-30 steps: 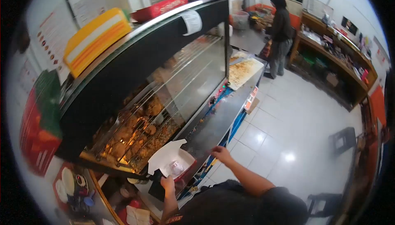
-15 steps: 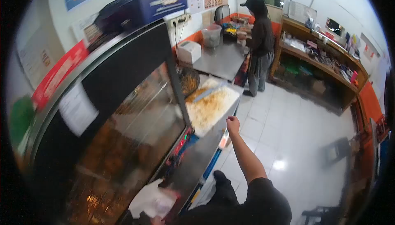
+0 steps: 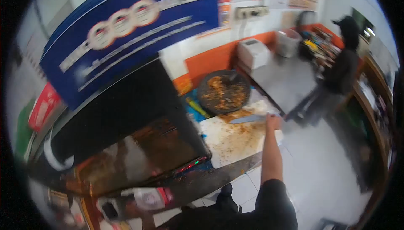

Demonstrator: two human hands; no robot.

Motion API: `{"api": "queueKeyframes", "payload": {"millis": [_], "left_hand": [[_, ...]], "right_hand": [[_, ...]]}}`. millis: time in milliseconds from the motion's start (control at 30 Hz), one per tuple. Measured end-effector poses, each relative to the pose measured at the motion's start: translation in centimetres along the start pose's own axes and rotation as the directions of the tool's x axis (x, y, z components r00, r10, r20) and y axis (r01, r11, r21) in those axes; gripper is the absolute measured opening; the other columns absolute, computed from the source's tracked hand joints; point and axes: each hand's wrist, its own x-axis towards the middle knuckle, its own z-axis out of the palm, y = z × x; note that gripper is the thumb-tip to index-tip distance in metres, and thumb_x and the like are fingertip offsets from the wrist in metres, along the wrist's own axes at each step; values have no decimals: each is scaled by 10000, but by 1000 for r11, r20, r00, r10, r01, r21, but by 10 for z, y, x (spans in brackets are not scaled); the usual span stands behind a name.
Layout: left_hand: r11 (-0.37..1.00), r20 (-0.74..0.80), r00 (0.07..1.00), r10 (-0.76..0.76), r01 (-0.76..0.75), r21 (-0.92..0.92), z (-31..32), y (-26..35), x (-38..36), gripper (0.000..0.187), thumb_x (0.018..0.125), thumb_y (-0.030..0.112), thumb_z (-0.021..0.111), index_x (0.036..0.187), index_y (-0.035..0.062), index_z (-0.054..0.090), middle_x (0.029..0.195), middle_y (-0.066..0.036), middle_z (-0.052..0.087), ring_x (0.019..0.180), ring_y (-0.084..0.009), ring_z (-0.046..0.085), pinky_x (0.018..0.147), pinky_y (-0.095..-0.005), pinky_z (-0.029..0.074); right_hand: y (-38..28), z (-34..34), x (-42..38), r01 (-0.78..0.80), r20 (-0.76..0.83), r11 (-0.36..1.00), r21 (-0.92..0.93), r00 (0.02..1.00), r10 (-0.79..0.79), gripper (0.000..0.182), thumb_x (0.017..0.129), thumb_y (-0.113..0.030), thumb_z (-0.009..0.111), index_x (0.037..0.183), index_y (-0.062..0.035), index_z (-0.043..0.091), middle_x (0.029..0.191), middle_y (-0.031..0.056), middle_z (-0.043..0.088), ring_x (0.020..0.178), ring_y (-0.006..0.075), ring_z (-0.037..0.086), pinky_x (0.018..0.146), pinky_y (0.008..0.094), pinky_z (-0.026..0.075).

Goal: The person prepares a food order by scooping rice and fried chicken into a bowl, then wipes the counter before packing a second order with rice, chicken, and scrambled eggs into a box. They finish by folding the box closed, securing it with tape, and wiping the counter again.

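My right hand (image 3: 273, 122) reaches out over the far right of the white cutting board (image 3: 223, 148), its fingers closed around the handle end of a knife (image 3: 246, 119). The blade lies flat and points left across the board, which is smeared with brown crumbs and sauce. Low in the view, my left hand (image 3: 133, 208) is blurred beside a white and red paper bag (image 3: 151, 199) and appears to grip it; its fingers are partly hidden. Behind the board stands a dark round bowl (image 3: 223, 92) with orange-brown food scraps in it.
A glass-fronted warming cabinet (image 3: 139, 150) with a blue sign (image 3: 134, 32) fills the left. A white box-shaped device (image 3: 253, 53) and a clear bucket (image 3: 288, 43) stand on the steel counter (image 3: 286, 76). A co-worker (image 3: 341, 68) stands at the far right.
My view has swung left and nearer the board. My right hand, closed and apart from the knife before, is now at its handle. The paper bag has shifted left in view.
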Motion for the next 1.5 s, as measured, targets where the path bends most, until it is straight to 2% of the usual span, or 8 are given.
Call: {"api": "queueKeyframes", "payload": {"millis": [167, 633, 700, 833, 1033, 1200, 1267, 1500], "left_hand": [[970, 337, 922, 188, -121, -210, 84, 20, -29, 806, 1019, 290, 444, 1584, 186, -122, 1656, -114, -17, 1512, -250, 47, 1212, -386, 19], [964, -213, 957, 195, -228, -138, 47, 69, 57, 886, 998, 474, 464, 1576, 87, -83, 1647, -149, -115, 1526, -309, -13, 1222, -441, -6], [601, -207, 577, 790, -661, 450, 51, 84, 47, 831, 956, 359, 567, 1570, 26, 115, 1644, -184, 18, 1513, -366, 52, 1213, -502, 32], [-104, 600, -25, 800, -990, 97, 110, 71, -8, 487, 917, 267, 612, 1387, 148, 574, 1581, -122, 346, 1478, -436, 168, 1176, -606, 66], [-572, 728, -30, 685, -641, 512, 138, 29, 22, 697, 968, 594, 415, 1571, 417, 114, 1667, 86, -29, 1535, -280, -54, 1185, -597, -87], [-559, 725, 14, 688, -626, 543, 101, 19, 31, 619, 1008, 382, 447, 1562, 433, 178, 1669, 71, 48, 1533, -307, 34, 1185, -600, -45], [-261, 771, 475, 423, -752, 606, 76, 32, 11, 662, 965, 173, 507, 1543, 412, 290, 1654, 59, 167, 1500, -340, 177, 1168, -605, 54], [139, 492, 272, 827, -947, 290, 13, 55, -24, 263, 795, -12, 600, 1035, 45, 691, 1281, -107, 639, 1135, -277, 467, 985, -416, 313]], "right_hand": [[-13, -49, -105, 445, -150, 738, 508, 889, -433, 373, 854, -226, 578, 585, 31, 600, 602, 119, 613, 579, 220, 576, 596, 383, 442], [17, -181, -327, -88, 385, 435, 896, 643, -662, 492, 1016, -327, 396, 1358, -30, 588, 1273, 99, 655, 838, 134, 553, 734, 241, 425], [8, -181, -352, -292, 454, 348, 891, 609, -650, 520, 1022, -372, 395, 1471, -109, 397, 1401, 122, 539, 915, 223, 606, 720, 277, 467], [-7, -186, -395, -484, 451, 186, 855, 518, -727, 737, 1008, -497, 415, 1598, -240, 57, 1603, 168, 266, 1027, 410, 663, 725, 376, 564], [-23, -209, -424, -504, 361, 81, 860, 487, -795, 708, 974, -253, 429, 1597, -241, 94, 1607, 174, 255, 983, 368, 676, 663, 346, 566], [-23, -216, -432, -475, 442, 193, 858, 495, -748, 815, 873, -47, 525, 1587, -151, 145, 1576, 175, 328, 812, 249, 703, 459, 253, 508], [-31, -212, -442, -282, 452, 357, 890, 447, -772, 873, 822, 51, 588, 1571, -88, 163, 1537, 175, 396, 703, 172, 685, 352, 204, 417], [-145, -220, -471, 540, -66, 3, 842, 109, -992, 632, 770, -19, 725, 1370, 0, 528, 1445, 173, 512, 1232, 347, 558, 1056, 459, 425]]}}
